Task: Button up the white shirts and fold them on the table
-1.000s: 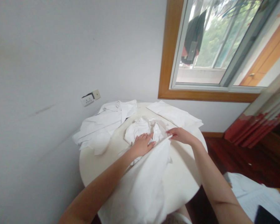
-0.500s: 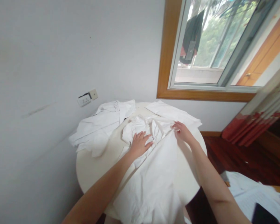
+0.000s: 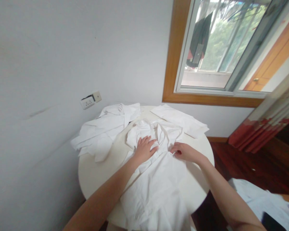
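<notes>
A crumpled white garment (image 3: 156, 186) is spread across the round table, its near part hanging over the front edge. My left hand (image 3: 145, 149) lies flat on its bunched upper part with the fingers apart. To the right, my right hand (image 3: 181, 151) is closed with the fingertips pinching a fold of the same cloth. Gathers and creases hide the garment's exact shape.
The round cream table (image 3: 96, 179) stands against the wall. Folded white clothes (image 3: 101, 131) lie at its back left, and another folded white cloth (image 3: 180, 118) at the back right. A wall socket (image 3: 88, 102) is at left. White papers or cloth (image 3: 257, 195) sit at lower right.
My right hand has moved toward me and a little left, drawing the cloth's edge down with it. My left hand has stayed in place.
</notes>
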The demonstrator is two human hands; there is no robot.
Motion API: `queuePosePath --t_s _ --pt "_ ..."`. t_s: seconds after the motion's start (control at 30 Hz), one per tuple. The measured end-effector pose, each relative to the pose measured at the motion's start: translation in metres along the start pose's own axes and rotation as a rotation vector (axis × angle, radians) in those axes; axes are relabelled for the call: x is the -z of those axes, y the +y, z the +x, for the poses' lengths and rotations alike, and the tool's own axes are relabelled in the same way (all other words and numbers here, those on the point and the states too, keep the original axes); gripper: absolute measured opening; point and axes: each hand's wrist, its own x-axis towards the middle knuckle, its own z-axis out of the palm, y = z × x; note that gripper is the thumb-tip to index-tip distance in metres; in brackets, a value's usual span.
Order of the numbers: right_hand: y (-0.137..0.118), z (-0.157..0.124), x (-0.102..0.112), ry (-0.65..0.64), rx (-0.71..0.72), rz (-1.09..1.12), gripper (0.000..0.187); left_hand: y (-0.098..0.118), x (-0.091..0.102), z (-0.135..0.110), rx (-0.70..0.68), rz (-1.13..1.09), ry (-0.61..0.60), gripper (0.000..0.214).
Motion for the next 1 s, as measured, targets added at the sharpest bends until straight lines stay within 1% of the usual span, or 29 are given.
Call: queuePosePath --t_s 0.07,0.13,0.23,0.3,0.37,0.43,0.47,0.5,0.57,0.6,0.67,0.7,0.73,0.8,0.87,0.93,0.97,1.0 --pt "0.007 -0.008 0.011 -0.008 -0.043 -0.067 0.032 0.000 0.000 0.000 0.000 0.006 -0.002 0.045" --pt "0.020 -0.018 0.026 0.002 -0.119 -0.152 0.030 -0.001 -0.001 0.000 0.001 0.007 -0.005 0.045" --pt "0.051 -0.029 0.048 0.051 -0.265 -0.295 0.026 -0.003 -0.003 0.000 0.005 -0.002 0.001 0.045" --pt "0.075 -0.033 0.060 0.120 -0.353 -0.369 0.027 -0.004 -0.004 0.000 0.003 -0.011 0.011 0.045" --pt "0.098 -0.032 0.067 0.193 -0.404 -0.440 0.031 -0.004 -0.004 0.000 -0.005 -0.023 0.029 0.042" --pt "0.114 -0.029 0.069 0.209 -0.445 -0.497 0.035 -0.005 -0.004 0.000 -0.012 -0.039 0.061 0.039" --pt "0.117 -0.026 0.068 0.206 -0.458 -0.518 0.036 -0.005 -0.004 0.000 -0.015 -0.050 0.078 0.038" --pt "0.117 -0.023 0.067 0.201 -0.466 -0.536 0.037 -0.005 -0.004 0.001 -0.017 -0.064 0.097 0.038" --pt "0.107 -0.012 0.059 0.207 -0.445 -0.554 0.039 -0.006 -0.005 0.001 -0.020 -0.095 0.134 0.041" --pt "0.097 -0.005 0.054 0.216 -0.423 -0.552 0.039 -0.006 -0.005 0.002 -0.022 -0.109 0.147 0.043" --pt "0.071 0.011 0.041 0.246 -0.322 -0.488 0.038 -0.007 -0.005 0.003 -0.029 -0.130 0.162 0.045" --pt "0.057 0.019 0.033 0.232 -0.285 -0.424 0.036 -0.007 -0.005 0.003 -0.031 -0.134 0.165 0.044" --pt "0.044 0.028 0.025 0.193 -0.279 -0.358 0.034 -0.007 -0.005 0.003 -0.033 -0.135 0.165 0.044" --pt "0.023 0.044 0.011 0.099 -0.360 -0.287 0.035 -0.006 -0.003 0.003 -0.033 -0.130 0.161 0.043" --pt "0.013 0.054 0.001 0.025 -0.497 -0.309 0.044 -0.006 -0.001 0.002 -0.033 -0.124 0.152 0.042" --pt "0.012 0.055 -0.004 -0.034 -0.594 -0.302 0.048 -0.006 0.000 0.001 -0.036 -0.115 0.138 0.042" --pt "0.014 0.052 -0.005 -0.055 -0.601 -0.271 0.049 -0.006 0.000 0.001 -0.038 -0.109 0.132 0.041" --pt "0.017 0.047 -0.004 -0.070 -0.577 -0.227 0.050 -0.006 0.001 0.001 -0.040 -0.102 0.126 0.040"
